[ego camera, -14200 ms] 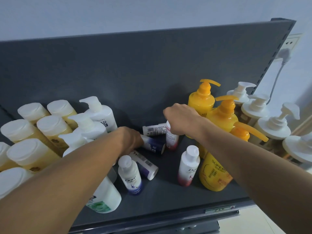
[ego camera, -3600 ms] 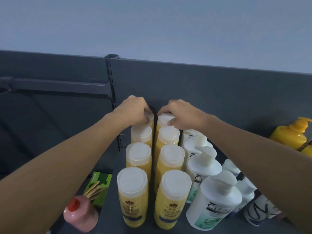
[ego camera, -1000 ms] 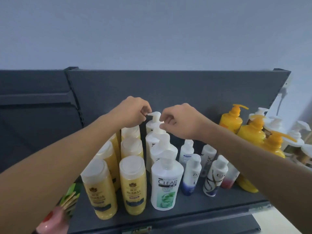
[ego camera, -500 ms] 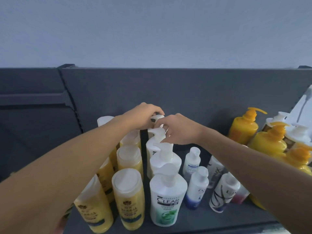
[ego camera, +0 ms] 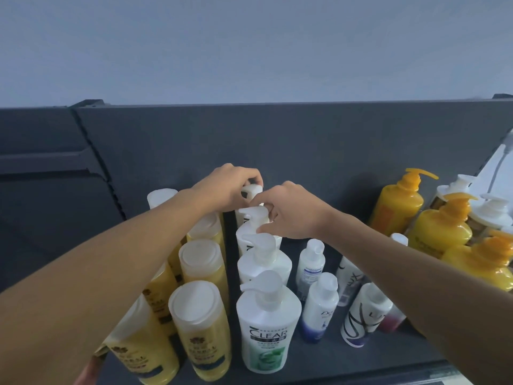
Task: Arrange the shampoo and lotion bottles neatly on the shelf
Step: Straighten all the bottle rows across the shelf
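Toward shelf point(ego camera: 416, 348) back edge, centre: white pump bottles point(ego camera: 266, 323), upright, one file front to rear. Left hand point(ego camera: 230, 190) pinching rearmost pump head point(ego camera: 251, 190); right hand point(ego camera: 291, 212) pinching next pump head point(ego camera: 254, 212), just nearer.

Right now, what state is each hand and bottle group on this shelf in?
left hand, grips head of rear pump bottle
right hand, pinches head of second pump bottle
Clear bottle, upright, label forward
yellow capped bottles, upright, caps closed
Dove bottle, upright, capped
yellow pump bottles, upright
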### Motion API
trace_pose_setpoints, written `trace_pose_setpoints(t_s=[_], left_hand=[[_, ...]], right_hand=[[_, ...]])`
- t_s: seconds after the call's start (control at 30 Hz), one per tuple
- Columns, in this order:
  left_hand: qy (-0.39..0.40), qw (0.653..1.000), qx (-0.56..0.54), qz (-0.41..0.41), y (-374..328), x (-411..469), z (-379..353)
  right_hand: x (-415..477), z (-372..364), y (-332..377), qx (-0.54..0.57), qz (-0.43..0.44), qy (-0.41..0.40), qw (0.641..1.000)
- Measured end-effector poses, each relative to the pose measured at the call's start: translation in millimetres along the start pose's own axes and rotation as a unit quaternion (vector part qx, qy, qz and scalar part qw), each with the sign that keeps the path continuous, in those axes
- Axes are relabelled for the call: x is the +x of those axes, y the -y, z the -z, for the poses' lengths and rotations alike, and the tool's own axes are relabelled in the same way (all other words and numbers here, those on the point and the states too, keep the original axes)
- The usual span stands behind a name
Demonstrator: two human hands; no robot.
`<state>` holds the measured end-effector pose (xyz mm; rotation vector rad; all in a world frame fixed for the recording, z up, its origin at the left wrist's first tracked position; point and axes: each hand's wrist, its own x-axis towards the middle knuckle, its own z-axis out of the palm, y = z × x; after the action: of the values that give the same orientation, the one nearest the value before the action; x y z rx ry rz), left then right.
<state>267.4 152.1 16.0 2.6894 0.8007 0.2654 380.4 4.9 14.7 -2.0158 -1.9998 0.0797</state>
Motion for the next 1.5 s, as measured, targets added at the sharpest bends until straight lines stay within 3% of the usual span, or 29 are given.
trace_pose_setpoints(t_s=[0.2,0.43,0.53,0.73,0.87,1.1,1.3,1.5], left_hand=[[0.003,1.0,0.015,0.002,-2,-3,4],[-0.12,0.991,-0.047,-0.03,-41,-31,33],[-0.096,0.991,-0.059,-0.074,-73,-56,32],[0.023,0.992,-0.001,-0.126,-128,-92,8],[0.053,0.989,0.038,-0.13,-151,-103,-19],[0.092,0.987,0.112,-0.064,-163,-109,-55],[0.064,0.985,0.163,-0.007,-172,-113,-75],[0.048,0.99,0.129,0.012,-173,-120,-78]], right_hand=[[-1,-4,-2,0.025,-0.035,0.006,0.999],[-33,28,-5,0.031,-0.092,-0.021,0.995],[-67,52,-6,0.006,-0.12,-0.01,0.993],[-133,68,-18,-0.027,-0.157,0.053,0.986],[-162,61,-32,-0.059,-0.138,0.077,0.986],[-181,41,-59,-0.063,-0.083,0.109,0.989],[-187,34,-71,-0.074,-0.014,0.062,0.995],[-182,30,-76,-0.075,0.016,0.035,0.996]])
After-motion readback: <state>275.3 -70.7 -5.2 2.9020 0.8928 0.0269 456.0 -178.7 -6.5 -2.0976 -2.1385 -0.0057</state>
